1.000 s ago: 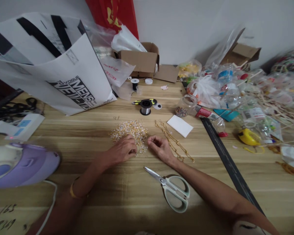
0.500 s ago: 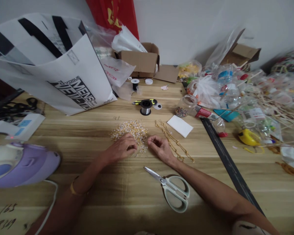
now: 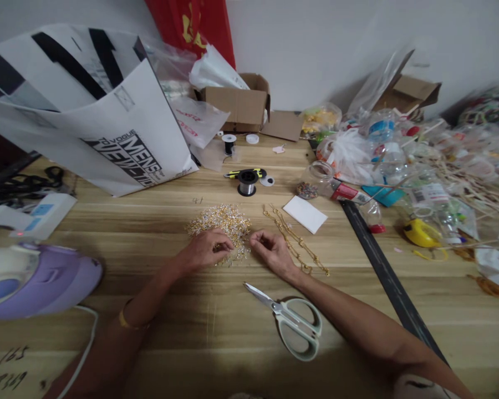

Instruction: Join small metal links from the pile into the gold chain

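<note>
A pile of small gold and clear beads (image 3: 222,219) lies on the wooden table in front of me. At its near left edge, my left hand (image 3: 210,247) has thumb and fingertips pinched together; whatever is between them is too small to name. My right hand (image 3: 272,250) rests at the pile's right side, its fingers also closed in a pinch on something I cannot make out. Just beyond the right hand lies a gold chain (image 3: 301,244) in two strands. Scissors (image 3: 289,321) with pale green handles lie slightly open, nearer to me.
A wire spool (image 3: 247,184) and a yellow-black cutter (image 3: 233,174) sit behind the beads. Right of them are a folded white paper (image 3: 305,214) and a jar of beads (image 3: 314,180). A purple iron (image 3: 62,280) stands left; plastic bottles (image 3: 393,160) clutter the right.
My left hand has shifted slightly and its fingertips have turned a little toward the right hand. The right hand stays almost in place.
</note>
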{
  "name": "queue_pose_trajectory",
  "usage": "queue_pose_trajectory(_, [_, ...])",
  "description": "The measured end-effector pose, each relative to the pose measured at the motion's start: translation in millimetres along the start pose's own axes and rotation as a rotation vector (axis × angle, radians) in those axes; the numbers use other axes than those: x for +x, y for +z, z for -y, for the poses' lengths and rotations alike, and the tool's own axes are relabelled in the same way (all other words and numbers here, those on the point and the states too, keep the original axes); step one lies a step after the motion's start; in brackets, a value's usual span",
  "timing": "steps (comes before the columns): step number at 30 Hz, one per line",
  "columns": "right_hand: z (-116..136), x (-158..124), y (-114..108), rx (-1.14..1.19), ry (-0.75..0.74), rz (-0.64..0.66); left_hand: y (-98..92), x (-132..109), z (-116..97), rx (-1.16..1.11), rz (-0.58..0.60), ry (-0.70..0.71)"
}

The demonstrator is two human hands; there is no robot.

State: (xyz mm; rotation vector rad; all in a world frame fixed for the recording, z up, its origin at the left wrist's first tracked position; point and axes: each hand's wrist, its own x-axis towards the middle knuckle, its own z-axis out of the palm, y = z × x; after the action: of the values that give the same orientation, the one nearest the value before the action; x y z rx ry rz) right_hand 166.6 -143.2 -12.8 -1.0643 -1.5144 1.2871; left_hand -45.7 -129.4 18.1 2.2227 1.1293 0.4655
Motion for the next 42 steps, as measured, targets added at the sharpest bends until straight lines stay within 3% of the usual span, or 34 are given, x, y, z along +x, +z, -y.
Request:
queue_pose_trajectory(10, [0, 0, -1, -0.025, 0.001, -0.002, -8.1, 0, -6, -0.291, -0.153, -0.121])
queue_pose_trajectory(16, [-2, 0, -1, -0.020, 0.002, -0.002, -5.2, 2, -2, -0.642, -0.240, -0.252])
queue_pose_trajectory(20, [-3, 0, -1, -0.016, -0.007, 0.002, -7.5, 3, 2, -0.657, -0.326, -0.305])
queue_pose_trajectory(24, [-2, 0, -1, -0.013, 0.000, 0.000, -18.9, 0, 18, -0.463, -0.528, -0.362])
queue_pose_trajectory(28, [-1, 0, -1, -0.018, -0.001, 0.002, -39.4, -8, 32, 0.093, -0.683, -0.386])
queue_pose_trajectory(31, [0, 0, 0, -0.020, -0.008, -0.002, -53.6, -16, 37, 0.414, -0.628, -0.380])
queue_pose_trajectory(34, [0, -1, 1, -0.034, -0.019, -0.014, -63.1, -25, 43, 0.596, -0.543, -0.428])
queue_pose_trajectory(42, [0, -1, 0, -0.044, -0.024, -0.009, -66.2, -26, 55, 0.603, -0.480, -0.289])
